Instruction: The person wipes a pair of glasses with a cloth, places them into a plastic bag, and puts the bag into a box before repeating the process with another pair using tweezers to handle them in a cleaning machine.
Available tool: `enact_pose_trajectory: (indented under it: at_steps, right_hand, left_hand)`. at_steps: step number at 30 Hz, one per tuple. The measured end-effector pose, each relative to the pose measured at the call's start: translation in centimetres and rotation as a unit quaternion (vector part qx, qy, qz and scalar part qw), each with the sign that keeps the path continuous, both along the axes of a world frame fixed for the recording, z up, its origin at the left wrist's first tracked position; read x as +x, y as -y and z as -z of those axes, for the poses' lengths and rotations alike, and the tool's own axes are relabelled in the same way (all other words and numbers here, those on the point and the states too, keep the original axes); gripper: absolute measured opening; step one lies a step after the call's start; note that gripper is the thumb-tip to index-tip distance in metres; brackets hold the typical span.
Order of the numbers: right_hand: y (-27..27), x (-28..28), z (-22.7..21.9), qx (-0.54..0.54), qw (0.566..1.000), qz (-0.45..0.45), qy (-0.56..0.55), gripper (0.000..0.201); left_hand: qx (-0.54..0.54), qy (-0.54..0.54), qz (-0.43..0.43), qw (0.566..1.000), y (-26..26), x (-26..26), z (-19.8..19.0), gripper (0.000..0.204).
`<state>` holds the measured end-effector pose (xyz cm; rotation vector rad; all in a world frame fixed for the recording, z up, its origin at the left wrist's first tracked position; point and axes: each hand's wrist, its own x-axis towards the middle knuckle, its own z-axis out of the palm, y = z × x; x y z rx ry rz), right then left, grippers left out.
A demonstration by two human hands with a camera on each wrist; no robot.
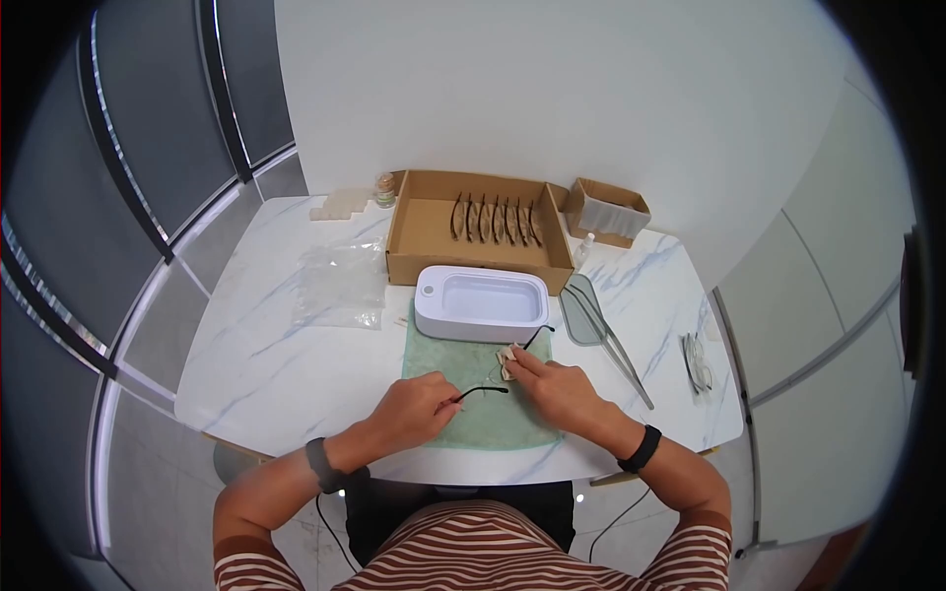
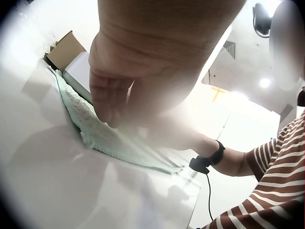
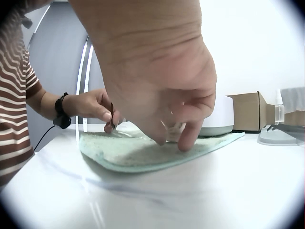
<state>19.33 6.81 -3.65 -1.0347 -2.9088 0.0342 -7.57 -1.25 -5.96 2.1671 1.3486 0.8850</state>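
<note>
Over a pale green towel (image 1: 443,357), my left hand (image 1: 419,406) pinches a dark temple of a pair of eyeglasses (image 1: 485,389) between thumb and fingers. The right hand (image 1: 560,392) holds a small beige cloth (image 1: 506,361) against the clear lens area, fingertips curled down; the other dark temple sticks up past them. In the right wrist view, the left hand (image 3: 97,105) grips the temple while the right hand's fingers (image 3: 190,117) come down close over the towel. The left wrist view shows the left hand (image 2: 126,90) from behind, hiding the eyeglasses.
A white ultrasonic cleaner (image 1: 481,327) stands at the towel's back edge. Behind it, a cardboard box (image 1: 419,231) holds a row of dark-framed eyewear. Long tweezers (image 1: 621,355) lean over a grey tray (image 1: 579,325). Clear-lensed glasses (image 1: 700,369) lie far right, plastic bags (image 1: 340,286) left.
</note>
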Motion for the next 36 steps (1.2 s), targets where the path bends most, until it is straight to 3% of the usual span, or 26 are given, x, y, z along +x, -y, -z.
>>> enact_pose_trajectory:
  at_steps: [2,8,14,21,23,29,36]
  right_hand:
    - [0.0,0.0,0.8,0.056,0.997,-0.023,-0.051,0.042]
    - [-1.1,-1.3,0.9,0.063,0.992,-0.050,-0.101,0.020]
    - [-2.6,-1.6,1.5,0.056,0.993,-0.077,-0.064,0.015]
    - [-1.8,-2.2,1.8,0.057,0.991,-0.080,-0.095,0.015]
    - [-0.4,-3.3,0.8,0.060,0.973,-0.106,-0.195,0.019]
    - [1.7,-4.8,2.5,0.013,0.967,-0.174,-0.186,0.020]
    - [2.4,-4.9,2.4,-0.031,0.968,-0.172,-0.183,0.020]
  left_hand:
    - [0.000,0.002,-0.006,1.000,0.0,0.1,0.0,0.010]
    - [0.008,0.002,-0.002,1.000,-0.1,0.1,-0.2,0.010]
    - [0.019,0.018,-0.014,1.000,0.4,0.2,-1.2,0.010]
    - [0.056,0.036,-0.018,0.998,0.2,0.2,-0.6,0.009]
    - [0.042,0.034,-0.016,0.998,0.1,0.2,-0.6,0.009]
    - [0.052,0.043,-0.013,0.998,0.1,0.5,-0.5,0.010]
    - [0.045,0.045,-0.023,0.998,0.4,0.6,-1.2,0.010]
